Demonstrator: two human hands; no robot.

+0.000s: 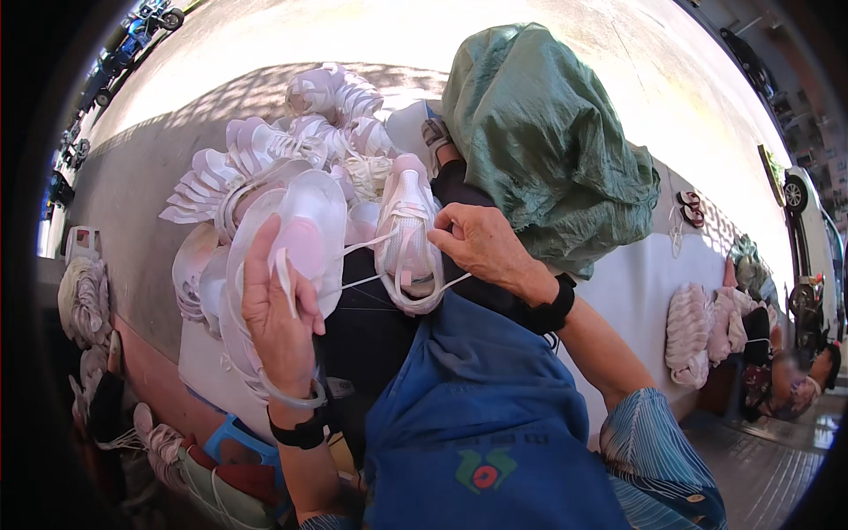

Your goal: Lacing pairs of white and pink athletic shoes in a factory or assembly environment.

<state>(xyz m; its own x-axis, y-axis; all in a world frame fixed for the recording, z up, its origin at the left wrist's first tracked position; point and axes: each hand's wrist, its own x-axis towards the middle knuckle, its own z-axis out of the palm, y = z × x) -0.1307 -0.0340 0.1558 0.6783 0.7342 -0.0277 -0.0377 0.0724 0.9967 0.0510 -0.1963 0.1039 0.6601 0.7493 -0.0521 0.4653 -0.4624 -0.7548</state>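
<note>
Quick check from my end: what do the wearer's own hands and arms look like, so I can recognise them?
Both are ungloved. The left hand has a pale, translucent-looking bangle at the wrist, with a black band behind it. The right hand has a black wristband; above it, a blue sleeve with fine pale lines ends near the elbow.

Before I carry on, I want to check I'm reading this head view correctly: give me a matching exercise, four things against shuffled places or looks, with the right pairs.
Things:
1. Pink-and-white sneaker
2. Large sack
3. Apron
4. Pair of sandals

Places or looks:
A. Blue, with a green-and-red emblem
B. Lying out to the right, past the sack
C. Between the left hand and the right hand
D. Green and crumpled

Pairs: 1-C, 2-D, 3-A, 4-B
</note>
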